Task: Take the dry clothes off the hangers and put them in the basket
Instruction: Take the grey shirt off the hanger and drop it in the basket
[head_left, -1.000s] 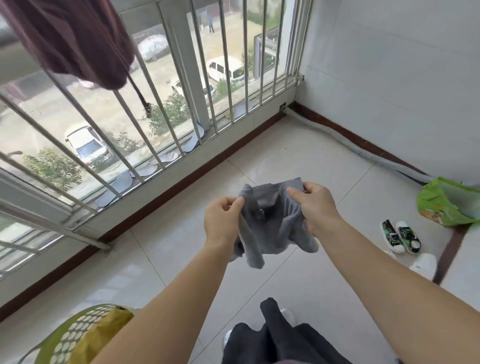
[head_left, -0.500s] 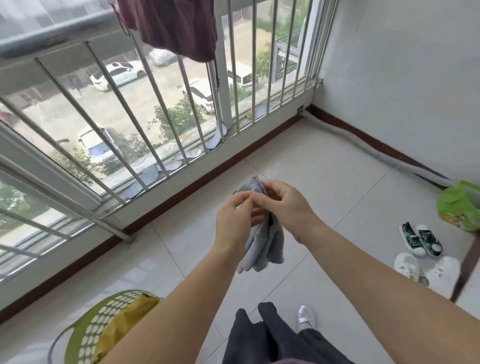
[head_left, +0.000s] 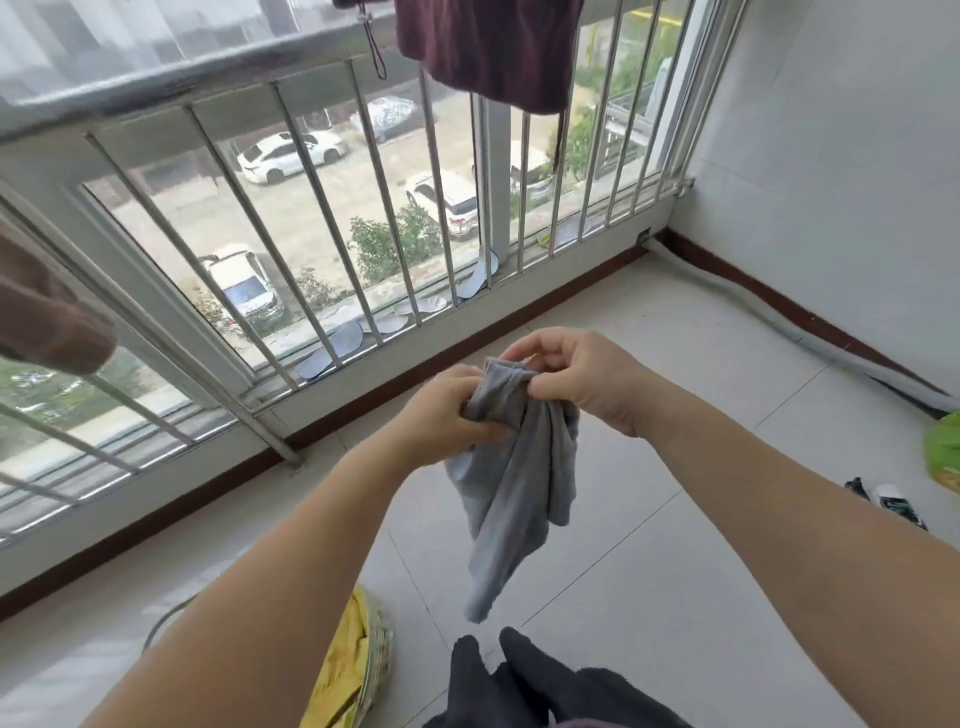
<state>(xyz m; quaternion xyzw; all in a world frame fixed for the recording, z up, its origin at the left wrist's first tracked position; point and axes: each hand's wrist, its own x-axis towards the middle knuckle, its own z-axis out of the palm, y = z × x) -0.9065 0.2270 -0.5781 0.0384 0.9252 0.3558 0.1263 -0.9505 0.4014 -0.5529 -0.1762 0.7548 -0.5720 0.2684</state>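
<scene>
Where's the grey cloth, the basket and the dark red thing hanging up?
Grey cloth (head_left: 514, 493): head view, hanging middle.
Basket (head_left: 382, 654): head view, woven rim.
Dark red garment (head_left: 493, 47): head view, middle of fabric.

Both hands are meeting at centre frame, the left hand (head_left: 441, 415) and right hand (head_left: 576, 379) gripping the top of a garment (head_left: 514, 483) that is hanging between them. The basket (head_left: 376, 660) is sitting below the left forearm (mostly hidden). The railing (head_left: 322, 218) is running behind; another garment (head_left: 493, 47) is hanging above it.
</scene>
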